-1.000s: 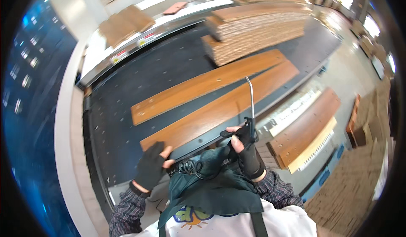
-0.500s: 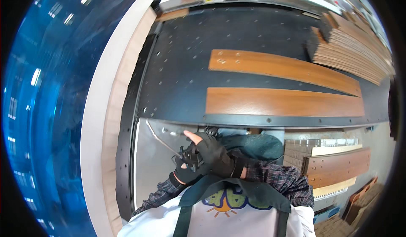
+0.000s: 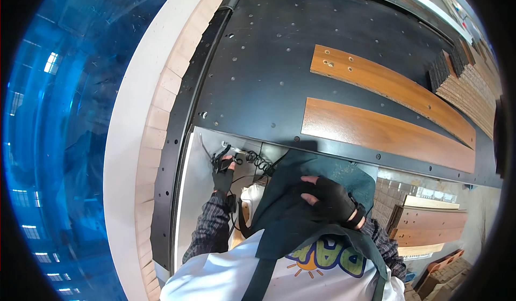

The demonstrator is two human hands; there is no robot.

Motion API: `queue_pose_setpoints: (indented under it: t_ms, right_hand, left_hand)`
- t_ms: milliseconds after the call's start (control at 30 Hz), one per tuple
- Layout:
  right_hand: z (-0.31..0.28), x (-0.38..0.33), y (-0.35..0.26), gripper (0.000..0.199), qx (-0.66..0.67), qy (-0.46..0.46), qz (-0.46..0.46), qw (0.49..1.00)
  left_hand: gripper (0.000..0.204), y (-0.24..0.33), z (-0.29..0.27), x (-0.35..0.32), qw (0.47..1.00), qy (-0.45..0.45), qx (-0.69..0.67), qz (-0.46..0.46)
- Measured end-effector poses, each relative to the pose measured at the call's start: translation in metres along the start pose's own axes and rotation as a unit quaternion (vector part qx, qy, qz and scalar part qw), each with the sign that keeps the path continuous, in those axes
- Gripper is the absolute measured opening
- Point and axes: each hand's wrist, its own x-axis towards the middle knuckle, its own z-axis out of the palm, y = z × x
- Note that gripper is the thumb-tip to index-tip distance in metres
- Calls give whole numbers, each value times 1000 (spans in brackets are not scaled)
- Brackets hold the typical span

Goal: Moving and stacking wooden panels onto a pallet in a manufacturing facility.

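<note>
My left hand (image 3: 222,177), in a black fingerless glove, is closed round a black air blow gun (image 3: 219,160) beside the grey metal panel below the bench. Its thin metal nozzle points up and away, and a coiled black hose (image 3: 258,160) is close by on the right. My right hand (image 3: 329,199), gloved the same way, is in front of my dark apron with thumb and finger apart and nothing in it. Two long brown wood-grain boards lie on the black bench: the farther board (image 3: 387,86) has drilled holes, the nearer board (image 3: 376,132) shows a plain face.
Stacked boards (image 3: 467,89) stand at the bench's far right. Below the bench edge, on the right, is another pile of drilled brown boards (image 3: 430,226). A white curved rail with a pale slatted strip (image 3: 161,107) runs along the left, beside blue glossy sheeting (image 3: 64,118).
My hands, earlier together at the blow gun, have parted. The left has moved up toward the panel with the gun; the right has drawn away to the right. The view has shifted.
</note>
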Motion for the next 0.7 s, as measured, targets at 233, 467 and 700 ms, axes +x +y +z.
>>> queue_pose_setpoints:
  t_ms: [233,467,700]
  right_hand:
    - [-7,4,-2,42,-21,56,47,997]
    - [3,3,10,40,-22,19,33,999]
    - [-21,-32,20,39,-2,109,97,989]
  left_hand:
    - [21,-134,47,30,977,-10,109,185]
    - [17,-164,45,21,864,-288,406,70]
    - [21,226,22,5,960,-269,-11,73]
